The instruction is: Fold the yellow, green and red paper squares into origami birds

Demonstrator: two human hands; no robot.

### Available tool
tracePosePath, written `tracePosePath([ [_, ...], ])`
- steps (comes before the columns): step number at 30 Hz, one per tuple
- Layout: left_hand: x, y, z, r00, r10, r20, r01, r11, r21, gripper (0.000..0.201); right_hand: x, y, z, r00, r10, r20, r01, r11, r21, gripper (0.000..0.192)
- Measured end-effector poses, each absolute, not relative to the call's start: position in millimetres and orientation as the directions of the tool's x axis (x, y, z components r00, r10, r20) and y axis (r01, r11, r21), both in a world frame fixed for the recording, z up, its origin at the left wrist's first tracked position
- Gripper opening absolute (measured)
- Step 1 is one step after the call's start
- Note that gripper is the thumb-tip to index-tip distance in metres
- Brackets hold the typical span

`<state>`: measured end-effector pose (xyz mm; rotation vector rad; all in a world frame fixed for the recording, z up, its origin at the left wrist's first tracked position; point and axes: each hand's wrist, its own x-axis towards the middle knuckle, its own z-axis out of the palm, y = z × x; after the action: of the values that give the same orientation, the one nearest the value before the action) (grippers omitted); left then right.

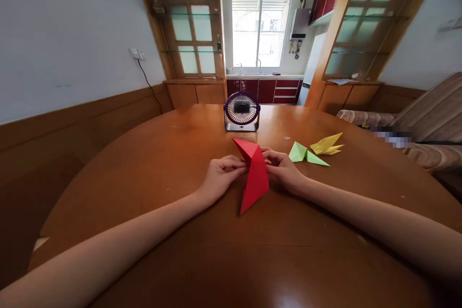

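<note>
A red folded paper, an origami piece with pointed ends, is held up over the middle of the table. My left hand pinches it from the left, thumb and fingers closed at its edge. From the right, my right hand grips the same paper, its fingertips partly hidden behind the fold. The paper's long lower point slants down toward me, and a shorter point sticks out at the upper left. Right of my right hand lie a light green origami piece and a yellow origami piece.
A small purple desk fan stands beyond the red paper on the round wooden table. Past the table's right edge is a striped seat. A wall socket with a cable is at the left.
</note>
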<state>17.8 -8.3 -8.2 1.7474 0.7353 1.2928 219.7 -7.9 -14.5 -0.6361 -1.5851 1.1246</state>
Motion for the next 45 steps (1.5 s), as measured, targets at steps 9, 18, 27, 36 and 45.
tracePosePath([
  [9, 16, -14, 0, 0.277, 0.810, 0.517, 0.147, -0.568, 0.810, 0.009, 221, -8, -15, -0.321, 0.864, 0.387, -0.079, 0.383, -0.920, 0.019],
  [18, 11, -17, -1, 0.323, 0.693, 0.645, 0.223, -0.718, 0.659, 0.015, 219, -9, -13, -0.328, 0.879, 0.346, -0.091, 0.335, -0.938, 0.022],
  [27, 8, -16, 4, 0.326, 0.637, 0.699, 0.317, -0.770, 0.554, 0.011, 221, -5, -12, -0.249, 0.924, 0.289, -0.092, 0.274, -0.957, 0.012],
  [36, 6, -7, 5, 0.306, 0.621, 0.722, 0.410, -0.770, 0.489, 0.012, 221, -4, -11, -0.184, 0.949, 0.257, -0.031, 0.256, -0.966, 0.021],
  [45, 8, -2, 1, 0.281, 0.677, 0.680, 0.316, -0.735, 0.600, 0.019, 222, -2, -18, -0.209, 0.913, 0.351, 0.128, 0.381, -0.916, 0.027],
])
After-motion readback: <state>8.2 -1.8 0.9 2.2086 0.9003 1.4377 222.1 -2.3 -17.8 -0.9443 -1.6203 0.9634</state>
